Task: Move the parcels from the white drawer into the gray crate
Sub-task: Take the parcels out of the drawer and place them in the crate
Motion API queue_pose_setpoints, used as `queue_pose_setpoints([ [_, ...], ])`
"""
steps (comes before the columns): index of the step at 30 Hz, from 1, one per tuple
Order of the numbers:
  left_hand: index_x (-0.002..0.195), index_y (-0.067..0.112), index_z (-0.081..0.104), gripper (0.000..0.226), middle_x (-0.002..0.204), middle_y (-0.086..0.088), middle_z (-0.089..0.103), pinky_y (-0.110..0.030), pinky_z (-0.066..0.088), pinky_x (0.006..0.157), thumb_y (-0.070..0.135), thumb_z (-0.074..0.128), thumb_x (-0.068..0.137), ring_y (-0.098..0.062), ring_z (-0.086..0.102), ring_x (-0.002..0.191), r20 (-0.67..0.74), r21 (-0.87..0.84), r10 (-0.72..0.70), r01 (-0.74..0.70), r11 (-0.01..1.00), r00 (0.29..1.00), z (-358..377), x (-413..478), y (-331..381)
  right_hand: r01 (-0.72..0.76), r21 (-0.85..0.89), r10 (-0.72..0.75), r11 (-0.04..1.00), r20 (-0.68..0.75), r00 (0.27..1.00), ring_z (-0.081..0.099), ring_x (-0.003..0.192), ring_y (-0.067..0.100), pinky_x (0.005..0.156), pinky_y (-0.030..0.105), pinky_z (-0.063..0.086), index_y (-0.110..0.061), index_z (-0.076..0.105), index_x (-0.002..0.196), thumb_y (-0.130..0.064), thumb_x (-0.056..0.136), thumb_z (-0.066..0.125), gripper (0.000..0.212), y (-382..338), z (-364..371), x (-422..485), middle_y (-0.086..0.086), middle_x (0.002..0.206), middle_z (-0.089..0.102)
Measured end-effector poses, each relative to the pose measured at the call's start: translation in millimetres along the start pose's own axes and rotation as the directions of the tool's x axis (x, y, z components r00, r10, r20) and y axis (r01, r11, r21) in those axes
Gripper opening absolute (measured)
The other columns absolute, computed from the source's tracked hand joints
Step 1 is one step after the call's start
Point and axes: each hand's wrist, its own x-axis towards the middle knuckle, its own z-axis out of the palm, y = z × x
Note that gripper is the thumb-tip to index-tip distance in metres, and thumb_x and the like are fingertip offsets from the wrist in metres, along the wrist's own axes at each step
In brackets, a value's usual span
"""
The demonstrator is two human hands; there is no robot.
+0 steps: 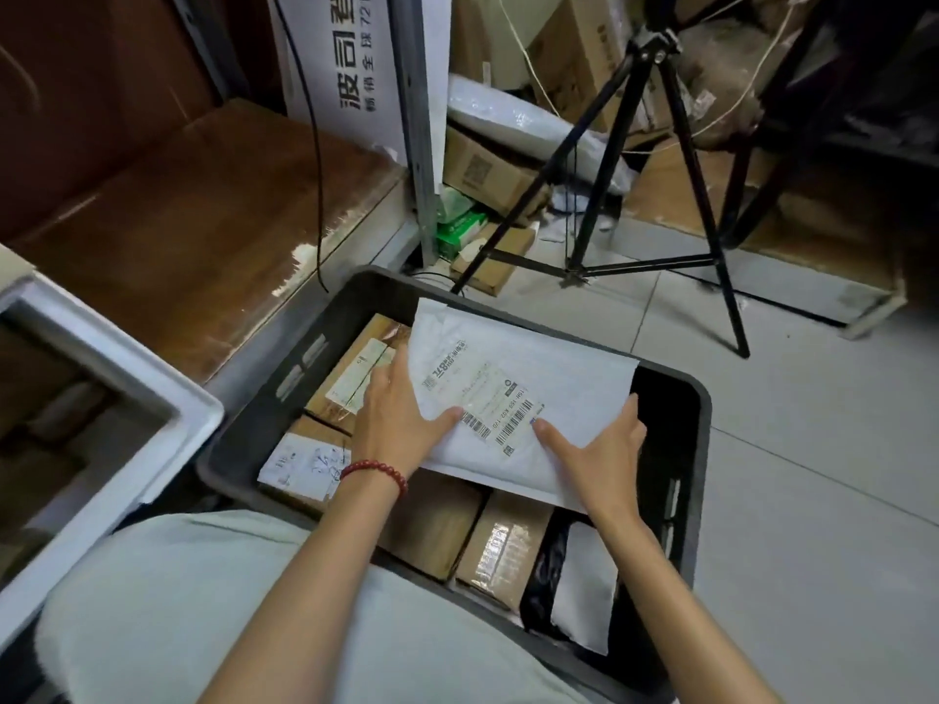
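A white padded envelope [549, 378] with a barcode label lies flat over the gray crate [703, 449]. My left hand [394, 419] grips its left edge, thumb on the label. My right hand [599, 449] holds its right near corner, thumb on top and fingers under the edge. Under it the crate holds several brown cardboard parcels [500, 548] and a black-and-white bag [579, 586]. The white drawer [127, 368] stands at the left edge, its inside dim.
A black tripod [655, 160] stands on the tiled floor beyond the crate. Cardboard boxes [488, 170] and a green box [460, 231] are piled behind a metal shelf post [419, 144]. A brown shelf board [203, 205] lies at left.
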Motion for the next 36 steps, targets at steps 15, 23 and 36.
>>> queue_pose_setpoints([
  [15, 0.153, 0.023, -0.002, 0.105, 0.159, -0.002, 0.008, -0.035, 0.021, 0.114, 0.042, 0.072, 0.08, -0.022, 0.014, 0.145, 0.36, -0.029, 0.149, -0.148, 0.989, 0.921, 89, 27, 29, -0.123, -0.277, 0.043, 0.953, -0.278, 0.96, 0.006, 0.145, 0.027, 0.118, 0.047, 0.017, -0.018, 0.019, 0.152, -0.043, 0.078, 0.075, 0.096, 52, -32, 27, 0.012, 0.159, 0.006],
  [23, 0.153, 0.026, -0.002, 0.078, 0.161, 0.002, -0.005, -0.046, 0.001, 0.118, 0.057, 0.039, 0.093, -0.023, -0.005, 0.148, 0.381, 0.472, 0.25, -0.42, 0.775, 0.89, 100, 22, 13, 0.066, -0.533, -0.159, 0.844, -0.131, 0.979, 0.014, 0.146, 0.027, 0.12, 0.041, 0.016, -0.011, 0.033, 0.148, -0.034, 0.086, 0.07, 0.076, 69, -32, 29, 0.01, 0.159, 0.017],
  [36, 0.152, 0.025, 0.011, 0.069, 0.16, 0.0, 0.014, -0.046, 0.018, 0.116, 0.053, 0.037, 0.095, -0.024, 0.011, 0.146, 0.291, 0.551, 0.167, -0.308, 0.776, 0.942, 76, 21, -7, 0.079, -0.666, 0.039, 0.742, 0.16, 0.986, 0.006, 0.149, 0.022, 0.12, 0.037, 0.009, -0.021, 0.022, 0.152, -0.051, 0.092, 0.054, 0.074, 79, -5, 27, 0.001, 0.162, 0.009],
])
